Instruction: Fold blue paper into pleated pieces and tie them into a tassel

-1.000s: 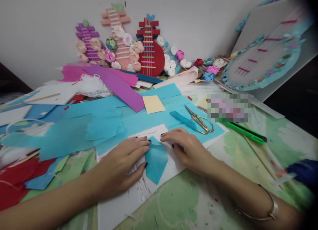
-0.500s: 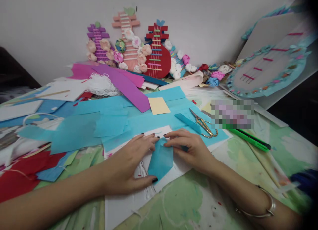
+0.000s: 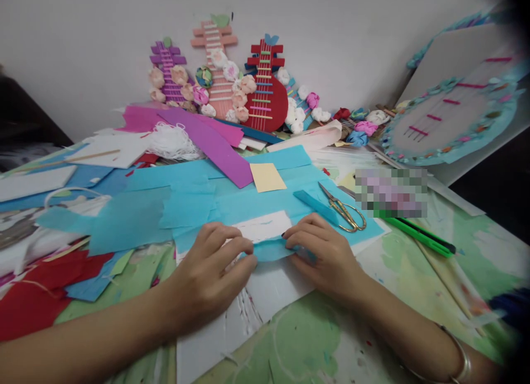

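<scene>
A small blue paper piece (image 3: 271, 250) stretches between my two hands, over a white sheet (image 3: 285, 279) with streaks on it. My left hand (image 3: 219, 268) has its fingers curled closed on the paper's left end. At the right end, my right hand (image 3: 321, 251) pinches the paper between thumb and fingers. The paper's upper edge looks folded or rolled. Behind the hands lie larger blue sheets (image 3: 236, 203), a pale yellow square (image 3: 267, 177) and gold-handled scissors (image 3: 343, 210).
Red paper scraps (image 3: 37, 295) lie at left. A green cutter (image 3: 422, 235) is at right. White string (image 3: 174, 141), a purple strip (image 3: 215, 149) and a red paper instrument (image 3: 267, 102) are at the back. A decorated round panel (image 3: 447, 119) leans at right.
The small blue piece, earlier hanging down toward me, now spans sideways between my hands, its lower part raised. My left hand has curled from a spread pose onto its left end.
</scene>
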Motion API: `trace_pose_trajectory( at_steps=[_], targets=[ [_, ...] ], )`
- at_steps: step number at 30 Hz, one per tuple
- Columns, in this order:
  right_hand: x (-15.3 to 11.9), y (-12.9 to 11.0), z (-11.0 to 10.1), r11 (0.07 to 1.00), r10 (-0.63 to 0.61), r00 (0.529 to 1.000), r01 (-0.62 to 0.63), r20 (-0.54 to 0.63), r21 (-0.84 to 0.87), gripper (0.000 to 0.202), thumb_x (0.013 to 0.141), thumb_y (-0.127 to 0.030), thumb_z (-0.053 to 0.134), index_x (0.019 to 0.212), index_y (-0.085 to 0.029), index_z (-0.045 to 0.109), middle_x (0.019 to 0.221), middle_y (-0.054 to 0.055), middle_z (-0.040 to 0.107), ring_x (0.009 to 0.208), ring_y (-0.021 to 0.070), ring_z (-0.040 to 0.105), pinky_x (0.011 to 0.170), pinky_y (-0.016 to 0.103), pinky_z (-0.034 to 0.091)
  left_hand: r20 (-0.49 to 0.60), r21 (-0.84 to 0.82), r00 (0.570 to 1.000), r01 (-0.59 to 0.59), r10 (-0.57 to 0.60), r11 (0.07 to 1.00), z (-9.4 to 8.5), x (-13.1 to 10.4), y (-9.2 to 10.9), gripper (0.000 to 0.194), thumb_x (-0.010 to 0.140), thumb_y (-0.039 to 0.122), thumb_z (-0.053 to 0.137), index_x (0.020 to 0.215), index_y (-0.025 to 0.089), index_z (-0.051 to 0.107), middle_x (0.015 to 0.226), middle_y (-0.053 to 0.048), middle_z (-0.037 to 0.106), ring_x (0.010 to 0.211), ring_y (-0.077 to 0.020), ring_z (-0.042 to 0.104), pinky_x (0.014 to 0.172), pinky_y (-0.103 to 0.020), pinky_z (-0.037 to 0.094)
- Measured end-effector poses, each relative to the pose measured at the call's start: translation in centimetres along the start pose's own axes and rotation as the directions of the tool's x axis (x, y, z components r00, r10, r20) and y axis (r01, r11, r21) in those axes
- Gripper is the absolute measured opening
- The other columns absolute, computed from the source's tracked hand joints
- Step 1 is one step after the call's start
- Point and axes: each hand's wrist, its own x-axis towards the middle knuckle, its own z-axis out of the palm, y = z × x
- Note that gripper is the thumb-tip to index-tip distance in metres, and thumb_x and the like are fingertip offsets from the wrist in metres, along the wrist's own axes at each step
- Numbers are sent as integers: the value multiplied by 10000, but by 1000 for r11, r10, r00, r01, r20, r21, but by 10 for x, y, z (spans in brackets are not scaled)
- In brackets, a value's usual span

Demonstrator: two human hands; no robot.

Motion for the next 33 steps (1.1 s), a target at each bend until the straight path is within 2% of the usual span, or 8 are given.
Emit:
trace_pose_trajectory(
  at_steps=[3,9,12,16,19,23,29,33],
  targets=[
    [0,2,0,1000,-29,999,29,26,2,192,756,-1,543,801,-178,602,868,51,675,815,192,508,725,353,479,3,-7,1000,6,-6,1000,0,0,-3,145,806,15,524,830,151,570,793,-64,629,807,-221,527,709,-397,422],
    [-2,10,-2,998,-49,998,51,49,-43,218,837,-57,537,849,-212,691,1005,73,625,885,192,497,768,366,468,68,-71,997,47,-42,996,3,1,-5,139,846,45,502,792,149,576,781,-57,641,815,-201,539,750,-375,444],
    [-3,11,-1,998,-57,998,58,40,-27,258,852,-51,508,926,-212,694,935,71,623,841,179,495,736,355,469,104,-88,993,69,-60,994,4,0,-6,128,866,67,494,804,144,576,737,-52,627,786,-196,535,737,-365,446],
    [-4,11,2,1000,-23,999,23,43,11,298,850,-48,492,1078,-182,631,802,52,657,777,183,493,698,355,478,98,-85,992,87,-79,993,5,-2,-8,118,880,79,483,883,136,585,768,-58,630,797,-196,531,745,-367,444],
    [-4,10,1,999,44,996,-45,77,17,264,821,-47,534,1015,-195,634,787,39,667,793,191,497,677,338,478,113,-84,991,85,-75,993,6,-2,-9,143,876,79,477,873,138,607,796,-69,628,826,-206,534,762,-377,443],
    [-3,9,-2,997,64,988,-70,137,39,152,828,-76,565,839,-200,652,767,31,668,802,185,504,712,338,470,144,-111,982,135,-119,984,4,0,-9,168,866,86,472,820,139,625,797,-82,605,834,-214,524,753,-375,447],
    [-1,9,-4,988,131,975,-144,182,60,131,823,-103,600,825,-205,683,772,32,662,802,178,516,716,326,462,178,-177,971,190,-159,966,4,1,-8,141,884,139,483,878,140,624,800,-77,584,808,-204,516,746,-368,440],
    [-1,11,-5,968,220,952,-240,212,72,99,794,-115,640,808,-199,691,763,31,653,796,178,520,714,324,450,256,-256,946,266,-200,929,4,1,-10,175,898,136,453,840,155,617,816,-58,568,788,-176,512,720,-323,436]
  ],
)
